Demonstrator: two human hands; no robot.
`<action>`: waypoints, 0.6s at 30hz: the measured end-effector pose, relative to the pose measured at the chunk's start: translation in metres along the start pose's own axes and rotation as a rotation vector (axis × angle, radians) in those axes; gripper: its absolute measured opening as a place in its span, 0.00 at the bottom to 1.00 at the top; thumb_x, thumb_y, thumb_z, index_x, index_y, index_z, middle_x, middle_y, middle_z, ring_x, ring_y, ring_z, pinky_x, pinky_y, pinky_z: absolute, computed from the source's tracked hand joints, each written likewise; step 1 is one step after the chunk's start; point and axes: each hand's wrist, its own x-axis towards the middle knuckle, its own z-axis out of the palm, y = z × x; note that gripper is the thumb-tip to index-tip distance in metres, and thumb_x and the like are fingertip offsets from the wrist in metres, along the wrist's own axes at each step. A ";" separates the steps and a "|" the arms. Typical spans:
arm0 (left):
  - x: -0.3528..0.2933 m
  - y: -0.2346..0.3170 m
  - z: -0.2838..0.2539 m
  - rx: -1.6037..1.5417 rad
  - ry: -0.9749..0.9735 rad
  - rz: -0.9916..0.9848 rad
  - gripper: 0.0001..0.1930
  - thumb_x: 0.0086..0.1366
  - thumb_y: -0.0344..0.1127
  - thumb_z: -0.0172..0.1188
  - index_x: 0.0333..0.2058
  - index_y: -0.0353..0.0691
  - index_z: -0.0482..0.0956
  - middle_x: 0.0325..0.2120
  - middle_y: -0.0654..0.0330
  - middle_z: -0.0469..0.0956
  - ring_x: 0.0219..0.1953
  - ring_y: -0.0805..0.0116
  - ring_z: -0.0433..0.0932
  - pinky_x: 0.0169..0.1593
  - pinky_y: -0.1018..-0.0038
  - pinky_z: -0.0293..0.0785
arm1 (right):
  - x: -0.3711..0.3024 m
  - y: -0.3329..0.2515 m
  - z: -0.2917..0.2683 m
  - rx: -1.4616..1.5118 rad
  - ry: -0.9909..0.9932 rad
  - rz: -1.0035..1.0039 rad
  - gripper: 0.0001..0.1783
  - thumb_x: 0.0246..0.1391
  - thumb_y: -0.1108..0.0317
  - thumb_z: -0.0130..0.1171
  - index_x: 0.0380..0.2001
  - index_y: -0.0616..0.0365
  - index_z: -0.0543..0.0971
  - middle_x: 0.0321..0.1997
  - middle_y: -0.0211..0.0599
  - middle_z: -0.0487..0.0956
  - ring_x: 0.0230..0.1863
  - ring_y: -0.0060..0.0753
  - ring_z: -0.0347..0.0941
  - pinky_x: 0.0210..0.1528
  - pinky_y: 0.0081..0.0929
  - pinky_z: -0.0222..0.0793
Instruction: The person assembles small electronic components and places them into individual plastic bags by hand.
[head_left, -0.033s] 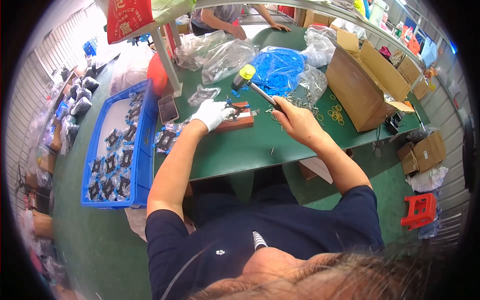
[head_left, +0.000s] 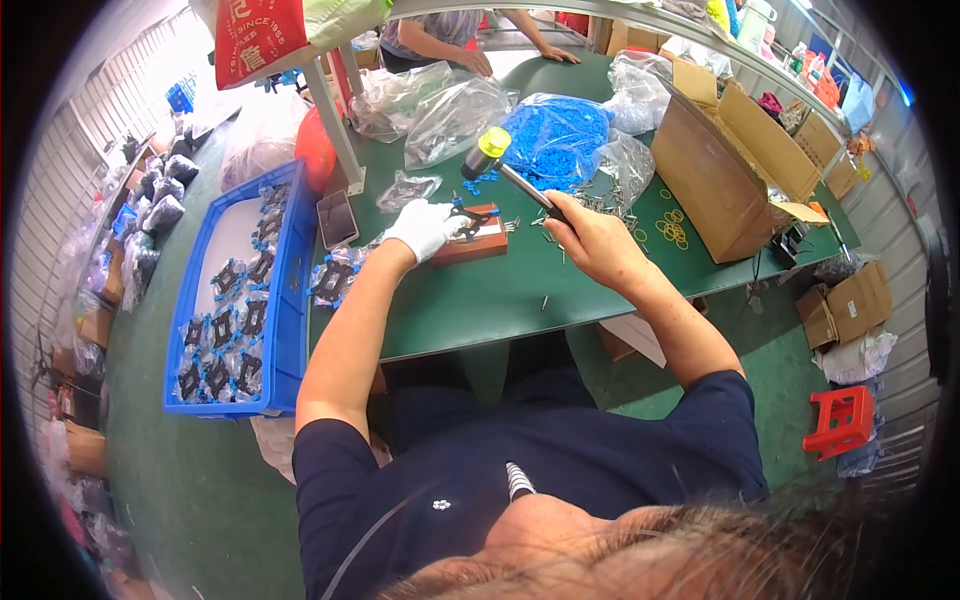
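My right hand (head_left: 598, 238) is closed round the handle of a mallet (head_left: 522, 184). The mallet has a dark and yellow head, raised above the table and apart from the work below. In a white glove, my left hand (head_left: 425, 230) holds a black cross-shaped bracket (head_left: 462, 222) with blue tips down on a reddish-brown block (head_left: 478, 249). Its fingers partly cover the bracket. Loose metal pins (head_left: 511, 226) lie by the block's right end. Small blue pieces (head_left: 480, 186) are scattered under the mallet head. Bagged black brackets (head_left: 331, 281) rest left of my forearm.
A blue tub (head_left: 230, 408) with several bagged brackets stands at the left, near a phone (head_left: 337, 218). Behind the block sits a bag of blue pieces (head_left: 560, 135). Rubber bands (head_left: 672, 229) and an open carton (head_left: 705, 180) are at right. Across the table, another person's hands (head_left: 475, 62) rest.
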 end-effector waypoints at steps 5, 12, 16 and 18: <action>-0.024 -0.036 0.033 -0.267 0.118 -0.178 0.18 0.75 0.47 0.48 0.46 0.42 0.83 0.39 0.50 0.84 0.41 0.53 0.82 0.46 0.59 0.77 | 0.002 0.008 -0.007 0.028 -0.204 -0.076 0.20 0.67 0.55 0.57 0.56 0.52 0.74 0.40 0.51 0.83 0.40 0.58 0.81 0.42 0.48 0.78; -0.113 -0.035 0.027 -1.136 0.554 -0.494 0.11 0.71 0.35 0.59 0.47 0.34 0.77 0.38 0.57 0.81 0.36 0.69 0.82 0.38 0.71 0.82 | 0.013 0.008 0.039 -0.124 -0.692 -0.257 0.21 0.67 0.47 0.53 0.48 0.53 0.79 0.32 0.52 0.83 0.37 0.57 0.81 0.40 0.51 0.76; -0.142 -0.018 0.019 -1.396 0.625 -0.681 0.12 0.75 0.39 0.55 0.53 0.44 0.75 0.37 0.64 0.81 0.39 0.75 0.81 0.37 0.76 0.80 | 0.040 -0.008 0.075 -0.077 -0.886 -0.380 0.23 0.66 0.44 0.53 0.46 0.53 0.80 0.32 0.51 0.83 0.37 0.59 0.80 0.42 0.52 0.75; -0.154 -0.007 0.009 -1.457 0.639 -0.685 0.13 0.75 0.39 0.54 0.53 0.44 0.75 0.38 0.64 0.81 0.40 0.74 0.81 0.37 0.75 0.80 | 0.051 -0.003 0.092 -0.001 -0.870 -0.432 0.23 0.66 0.44 0.53 0.44 0.54 0.81 0.33 0.50 0.83 0.38 0.58 0.80 0.42 0.51 0.75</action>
